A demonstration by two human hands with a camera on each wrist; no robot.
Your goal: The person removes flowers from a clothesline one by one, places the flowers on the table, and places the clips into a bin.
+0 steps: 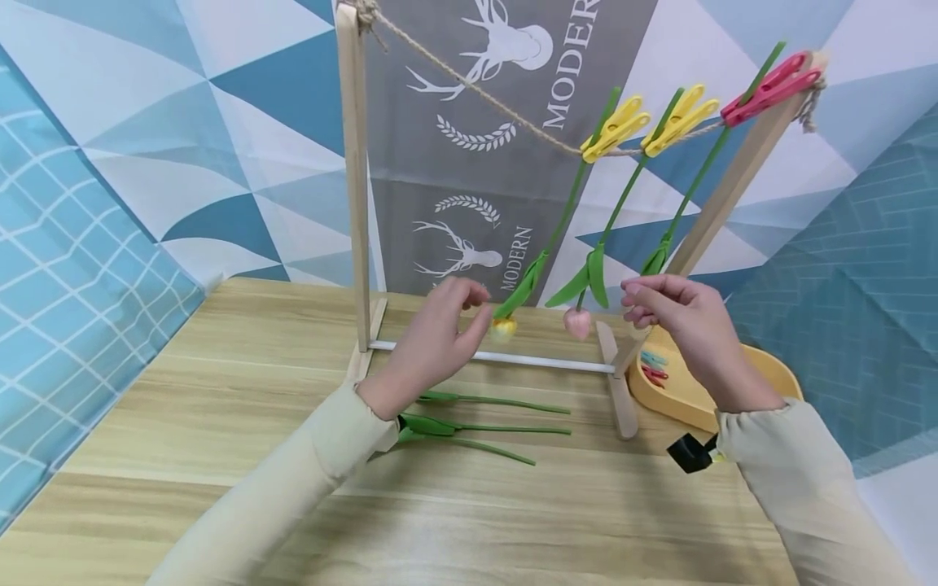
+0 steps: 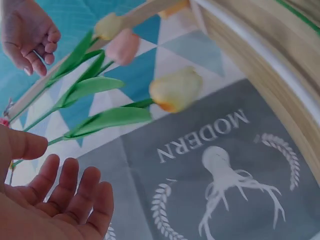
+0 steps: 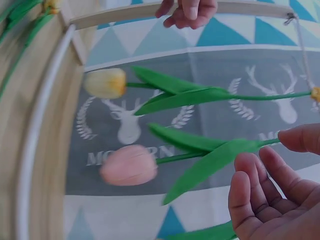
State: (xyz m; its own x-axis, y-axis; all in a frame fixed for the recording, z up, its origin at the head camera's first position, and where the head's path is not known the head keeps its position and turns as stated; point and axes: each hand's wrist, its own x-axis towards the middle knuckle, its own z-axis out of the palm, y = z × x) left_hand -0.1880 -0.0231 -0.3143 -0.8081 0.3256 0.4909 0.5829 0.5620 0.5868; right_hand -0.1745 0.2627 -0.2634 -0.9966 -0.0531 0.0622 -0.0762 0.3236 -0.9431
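Blue-and-white geometric backdrop, a grey panel [image 1: 410, 175] lettered MODERN with deer heads at upper centre; pale wood-grain tabletop [image 1: 469, 529] below. On it stands a wooden frame [image 1: 355, 179], white rod [image 1: 545, 360] across its base, twine [image 1: 476, 88] sagging between the posts. Three artificial tulips hang heads-down from the twine, right of centre: yellow tulip [image 1: 532, 279] and pink tulip [image 1: 595, 273], each under a yellow clothespin [image 1: 615, 129], then a third tulip [image 1: 662, 248] under a red clothespin [image 1: 769, 89], its bloom behind the right hand in the head view. Left hand [image 1: 438, 340] near the yellow bloom, fingers loosely bent, thumb apart, holding nothing. Right hand [image 1: 685, 330] beside the third tulip, fingers softly curved, nothing gripped. Three green stems [image 1: 506, 429] lie lower centre, partly behind the left sleeve [image 1: 315, 456]. Yellow tray [image 1: 778, 376] at right, small clothespins [image 1: 655, 374] inside.
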